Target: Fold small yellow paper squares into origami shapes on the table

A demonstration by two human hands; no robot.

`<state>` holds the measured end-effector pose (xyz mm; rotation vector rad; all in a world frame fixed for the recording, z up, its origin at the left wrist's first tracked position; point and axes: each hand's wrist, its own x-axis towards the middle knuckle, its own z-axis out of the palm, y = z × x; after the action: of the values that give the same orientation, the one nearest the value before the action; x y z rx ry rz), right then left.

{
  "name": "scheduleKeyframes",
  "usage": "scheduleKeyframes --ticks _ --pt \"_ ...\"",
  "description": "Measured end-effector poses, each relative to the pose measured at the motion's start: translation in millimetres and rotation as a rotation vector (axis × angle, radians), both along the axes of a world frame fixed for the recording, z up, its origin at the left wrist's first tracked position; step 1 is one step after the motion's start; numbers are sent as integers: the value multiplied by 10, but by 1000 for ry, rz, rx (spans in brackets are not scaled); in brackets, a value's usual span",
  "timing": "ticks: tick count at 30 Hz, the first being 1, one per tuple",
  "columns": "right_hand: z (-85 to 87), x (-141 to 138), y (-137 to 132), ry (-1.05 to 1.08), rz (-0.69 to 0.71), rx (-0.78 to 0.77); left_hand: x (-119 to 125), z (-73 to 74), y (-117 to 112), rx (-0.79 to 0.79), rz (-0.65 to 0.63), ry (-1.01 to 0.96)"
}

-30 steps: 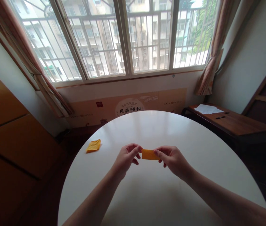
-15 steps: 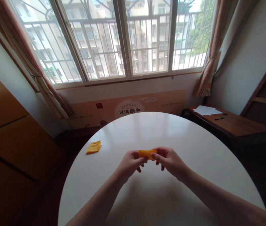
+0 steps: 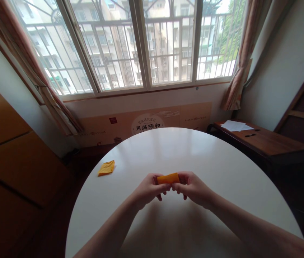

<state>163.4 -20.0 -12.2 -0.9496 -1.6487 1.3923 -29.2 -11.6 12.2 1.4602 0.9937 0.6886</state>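
Observation:
A small strip of folded orange paper (image 3: 168,178) is held between both hands above the white round table (image 3: 195,150). My left hand (image 3: 149,188) grips its left end, with the thumb along the lower edge. At the other end, my right hand (image 3: 190,184) pinches the paper, its thumb tip close to the left thumb. The fingers behind the strip are partly hidden. Another piece of folded yellow-orange paper (image 3: 106,168) lies flat near the table's left edge, apart from the hands.
Beyond the table on the right, a brown wooden bench (image 3: 278,140) carries white paper sheets (image 3: 236,125) and a dark pen (image 3: 250,135). A printed cardboard panel (image 3: 95,125) leans below the barred window. Wooden cabinet doors (image 3: 3,161) stand on the left.
My right thumb has come down off the front of the strip to its lower edge, beside the left thumb. More of the paper's face shows, and it tilts up slightly at the right.

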Motion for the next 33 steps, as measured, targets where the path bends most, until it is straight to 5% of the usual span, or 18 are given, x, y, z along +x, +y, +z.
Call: scheduleKeyframes --ticks 13,23,28,33 --pt "76 39 -3 83 27 -82 -62 7 33 -5 -34 -46" --pt "106 110 70 138 -73 -127 -163 47 100 -39 156 -114" --pt "62 96 126 143 -127 -151 -197 -14 184 137 314 -83" --pt "9 47 79 -18 13 -57 -124 -93 160 207 187 -64"
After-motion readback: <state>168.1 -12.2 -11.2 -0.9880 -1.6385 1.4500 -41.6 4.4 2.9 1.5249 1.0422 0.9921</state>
